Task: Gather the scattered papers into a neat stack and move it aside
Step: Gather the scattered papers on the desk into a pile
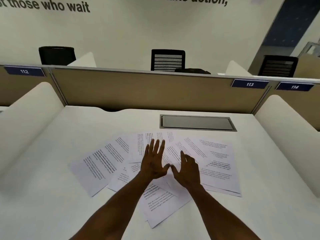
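Papers (216, 158) fanned loose across the middle of the white desk (52, 196), overlapping, printed side up, not stacked. Left hand (153, 163) flat, fingers spread, over the centre sheets. Right hand (187, 168) just beside it, fingers loosely open and slightly curled (thumbs nearly touching; contact with the paper, cannot tell). Neither pinches anything. Grey cable hatch (197, 122) upper right of the papers, shut. Beige divider (147, 90) behind, tag 113 (249, 84).

White desk (52, 196), metal cable hatch (197, 122) (closed)
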### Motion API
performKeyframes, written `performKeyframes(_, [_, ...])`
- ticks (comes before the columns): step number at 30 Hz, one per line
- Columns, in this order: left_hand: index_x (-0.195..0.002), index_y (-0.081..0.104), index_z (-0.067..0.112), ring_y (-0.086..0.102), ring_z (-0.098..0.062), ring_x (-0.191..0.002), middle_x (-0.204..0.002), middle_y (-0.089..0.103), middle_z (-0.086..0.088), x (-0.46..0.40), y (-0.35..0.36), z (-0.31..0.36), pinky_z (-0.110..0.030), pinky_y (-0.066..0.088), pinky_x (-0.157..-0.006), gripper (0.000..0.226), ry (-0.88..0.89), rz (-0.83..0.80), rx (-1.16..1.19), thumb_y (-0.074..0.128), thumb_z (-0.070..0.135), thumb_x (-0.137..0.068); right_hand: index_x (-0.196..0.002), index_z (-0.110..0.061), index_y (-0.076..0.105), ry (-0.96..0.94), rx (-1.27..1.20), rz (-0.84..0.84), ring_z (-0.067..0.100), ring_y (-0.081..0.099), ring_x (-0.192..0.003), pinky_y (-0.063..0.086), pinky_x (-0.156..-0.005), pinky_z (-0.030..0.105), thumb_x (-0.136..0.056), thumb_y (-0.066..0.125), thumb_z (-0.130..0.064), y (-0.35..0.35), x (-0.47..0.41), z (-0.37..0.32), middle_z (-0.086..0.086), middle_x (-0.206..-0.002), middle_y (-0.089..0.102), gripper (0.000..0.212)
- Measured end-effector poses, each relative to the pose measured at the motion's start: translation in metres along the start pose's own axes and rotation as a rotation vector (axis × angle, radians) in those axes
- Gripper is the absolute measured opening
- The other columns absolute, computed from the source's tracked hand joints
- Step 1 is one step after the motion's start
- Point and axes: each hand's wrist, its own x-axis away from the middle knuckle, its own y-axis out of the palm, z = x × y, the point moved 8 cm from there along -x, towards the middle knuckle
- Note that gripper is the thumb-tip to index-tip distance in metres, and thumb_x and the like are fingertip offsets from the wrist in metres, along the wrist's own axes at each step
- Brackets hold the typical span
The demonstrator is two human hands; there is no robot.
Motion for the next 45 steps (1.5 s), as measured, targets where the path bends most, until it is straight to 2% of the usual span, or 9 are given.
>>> performKeyframes(7, [-0.156,-0.014,0.021,-0.016,-0.028,-0.152,-0.166,-0.010,-0.009,0.010,0.015,-0.007,-0.047,-0.002,-0.125,0.098,-0.041,-0.055,0.016,0.045,0.059,-0.088,-0.157,-0.022,0.015,0.021,-0.008,-0.111,0.025,0.027,-0.147,0.027,-0.117,0.042,-0.083,0.044,-0.074,0.022,0.011,0.004,0.007,-0.161,0.028,0.095])
performKeyframes(14, [-0.157,0.007,0.013,0.032,-0.025,-0.145,-0.151,0.042,-0.012,0.017,0.034,-0.023,-0.041,0.006,-0.125,0.089,-0.229,-0.155,0.239,0.050,0.055,-0.091,-0.154,-0.025,0.023,0.009,0.055,-0.186,0.025,0.027,-0.145,0.028,-0.115,0.043,-0.063,0.037,-0.093,0.039,0.023,0.009,0.005,-0.159,0.029,0.115])
performKeyframes(19, [-0.158,0.000,0.017,0.013,-0.028,-0.152,-0.165,0.013,-0.011,0.011,0.031,-0.023,-0.043,0.014,-0.125,0.095,-0.291,-0.110,0.383,0.059,0.049,-0.090,-0.151,-0.026,0.031,0.024,0.054,-0.224,0.026,0.021,-0.148,0.022,-0.118,0.046,-0.066,0.039,-0.091,0.046,0.025,0.009,0.006,-0.161,0.025,0.108])
performKeyframes(23, [-0.157,-0.002,0.014,0.007,-0.032,-0.152,-0.165,0.009,-0.013,0.000,0.034,-0.025,-0.045,0.011,-0.125,0.100,-0.277,-0.226,0.301,0.058,0.056,-0.088,-0.151,-0.025,0.032,0.024,0.023,-0.222,0.027,0.018,-0.150,0.019,-0.119,0.046,-0.071,0.042,-0.086,0.048,0.028,0.009,0.007,-0.162,0.024,0.101])
performKeyframes(30, [-0.157,0.005,0.012,0.027,-0.033,-0.146,-0.159,0.028,-0.015,-0.013,0.028,-0.026,-0.045,0.020,-0.122,0.105,-0.268,-0.259,0.261,0.062,0.060,-0.084,-0.149,-0.024,0.036,0.012,-0.031,-0.199,0.026,0.020,-0.150,0.018,-0.121,0.045,-0.074,0.045,-0.078,0.049,0.031,0.011,0.007,-0.161,0.027,0.093])
performKeyframes(36, [-0.158,0.011,0.013,0.047,-0.031,-0.134,-0.151,0.043,-0.015,-0.019,0.018,-0.020,-0.043,0.041,-0.111,0.104,-0.425,-0.171,0.723,0.074,0.046,-0.082,-0.143,-0.023,0.043,-0.007,-0.061,-0.185,0.027,0.027,-0.147,0.022,-0.120,0.045,-0.074,0.050,-0.073,0.048,0.030,0.012,0.008,-0.158,0.034,0.085])
performKeyframes(40, [-0.158,0.013,0.018,0.043,-0.033,-0.138,-0.155,0.038,-0.012,-0.016,0.021,-0.017,-0.046,0.039,-0.112,0.102,-0.508,-0.183,0.907,0.077,0.037,-0.081,-0.144,-0.024,0.045,-0.018,-0.121,-0.207,0.025,0.025,-0.148,0.020,-0.121,0.043,-0.075,0.053,-0.071,0.050,0.031,0.016,0.005,-0.158,0.033,0.083])
performKeyframes(42, [-0.155,0.023,0.016,0.039,-0.031,-0.140,-0.157,0.036,-0.010,-0.012,0.024,-0.017,-0.047,0.038,-0.114,0.092,-0.506,-0.219,0.903,0.078,0.026,-0.082,-0.144,-0.024,0.045,-0.049,-0.165,-0.227,0.022,0.026,-0.148,0.022,-0.121,0.040,-0.076,0.056,-0.068,0.049,0.032,0.018,0.003,-0.158,0.034,0.082])
performKeyframes(45, [-0.136,0.050,0.015,0.056,-0.029,-0.123,-0.137,0.057,-0.012,-0.003,0.030,-0.022,-0.045,0.051,-0.102,0.061,-0.486,-0.239,0.897,0.075,0.013,-0.081,-0.147,-0.027,0.042,-0.113,-0.241,-0.246,0.015,0.026,-0.147,0.024,-0.120,0.034,-0.077,0.059,-0.067,0.043,0.038,0.022,-0.003,-0.158,0.034,0.082])
